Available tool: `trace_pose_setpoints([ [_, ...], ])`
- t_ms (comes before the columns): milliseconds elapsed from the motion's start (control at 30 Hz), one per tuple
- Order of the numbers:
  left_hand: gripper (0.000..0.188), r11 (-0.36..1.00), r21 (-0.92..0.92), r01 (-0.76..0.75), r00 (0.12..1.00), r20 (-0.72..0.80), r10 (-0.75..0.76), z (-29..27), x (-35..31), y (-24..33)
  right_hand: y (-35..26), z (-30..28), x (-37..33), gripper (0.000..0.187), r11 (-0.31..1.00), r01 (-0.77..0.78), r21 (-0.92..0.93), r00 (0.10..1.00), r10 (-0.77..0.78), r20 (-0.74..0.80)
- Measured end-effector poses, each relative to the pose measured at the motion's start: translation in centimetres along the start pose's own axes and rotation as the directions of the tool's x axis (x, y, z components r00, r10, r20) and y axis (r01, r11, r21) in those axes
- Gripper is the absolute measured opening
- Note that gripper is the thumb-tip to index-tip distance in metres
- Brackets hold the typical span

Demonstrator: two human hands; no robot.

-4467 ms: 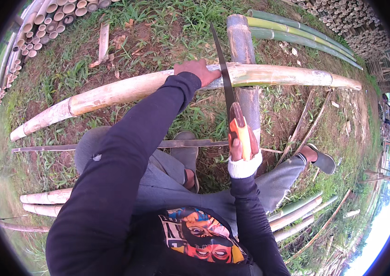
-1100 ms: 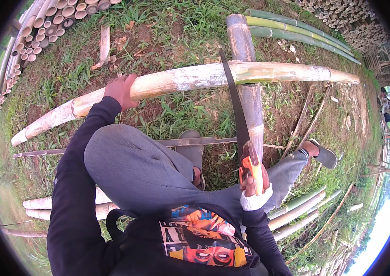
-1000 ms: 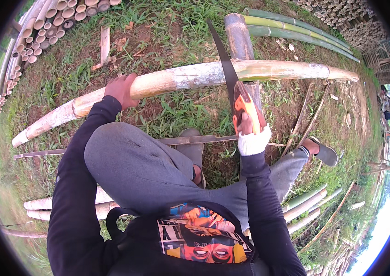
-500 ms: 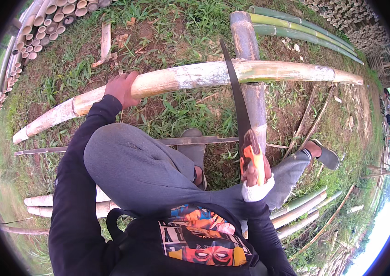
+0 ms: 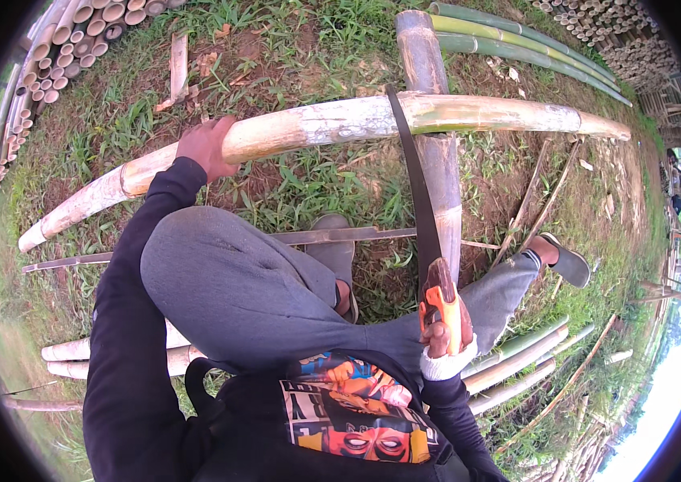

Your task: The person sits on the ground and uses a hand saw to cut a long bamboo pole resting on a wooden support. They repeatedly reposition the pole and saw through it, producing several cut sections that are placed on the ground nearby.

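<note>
A thick bamboo pole [image 5: 268,143], pale with whitish patches, lies across in front of me. My left hand [image 5: 206,149] is wrapped over it on the left part, pressing it from above. In my right hand [image 5: 443,329] is the orange handle of a handsaw [image 5: 421,197]. The long dark blade points away from me, its far end crossing the pole near a greenish stretch. A greyish supporting bamboo post [image 5: 435,181] runs underneath the pole, just right of the blade. Whether the teeth have cut into the pole cannot be made out.
Green bamboo poles [image 5: 517,50] lie at the far right, and stacked cut bamboo [image 5: 75,48] stands far left. A split bamboo strip [image 5: 340,235] crosses the ground by my foot. More bamboo poles [image 5: 517,361] lie near right. Grass and soil surround everything.
The saw has been drawn back toward me by my right hand, so less of the blade reaches past the pole. My left hand keeps its hold on the pole.
</note>
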State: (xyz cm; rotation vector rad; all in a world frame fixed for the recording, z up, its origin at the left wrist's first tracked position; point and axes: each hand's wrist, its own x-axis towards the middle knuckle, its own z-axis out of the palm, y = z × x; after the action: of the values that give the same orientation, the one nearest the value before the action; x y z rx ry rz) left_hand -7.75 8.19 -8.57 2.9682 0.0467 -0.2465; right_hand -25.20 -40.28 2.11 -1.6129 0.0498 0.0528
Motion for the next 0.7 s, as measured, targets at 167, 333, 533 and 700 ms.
trace_pose_setpoints([
  [167, 0.088, 1.000, -0.028, 0.004, 1.000, 0.015, -0.003, -0.2, -0.2, 0.2, 2.1, 6.9, 17.3, 0.035, 0.977, 0.190, -0.097, 0.981, -0.193, -0.031],
  [333, 0.090, 0.999, -0.051, 0.001, 0.999, 0.043, 0.001, -1.1, -0.1, 0.3, 2.7, 5.6, 16.6, 0.043, 0.972, 0.195, -0.128, 0.980, -0.199, -0.023],
  [533, 0.090, 0.999, -0.041, -0.002, 0.999, 0.040, 0.003, -0.2, 0.1, 0.0, -0.5, -0.8, 0.1, 0.070, 0.996, 0.011, -0.093, 1.000, -0.011, 0.001],
  [700, 0.091, 1.000, -0.016, 0.007, 0.999, 0.037, -0.006, -0.4, 0.1, 0.2, 1.1, 4.6, 13.5, 0.049, 0.980, 0.127, -0.150, 0.992, -0.127, 0.013],
])
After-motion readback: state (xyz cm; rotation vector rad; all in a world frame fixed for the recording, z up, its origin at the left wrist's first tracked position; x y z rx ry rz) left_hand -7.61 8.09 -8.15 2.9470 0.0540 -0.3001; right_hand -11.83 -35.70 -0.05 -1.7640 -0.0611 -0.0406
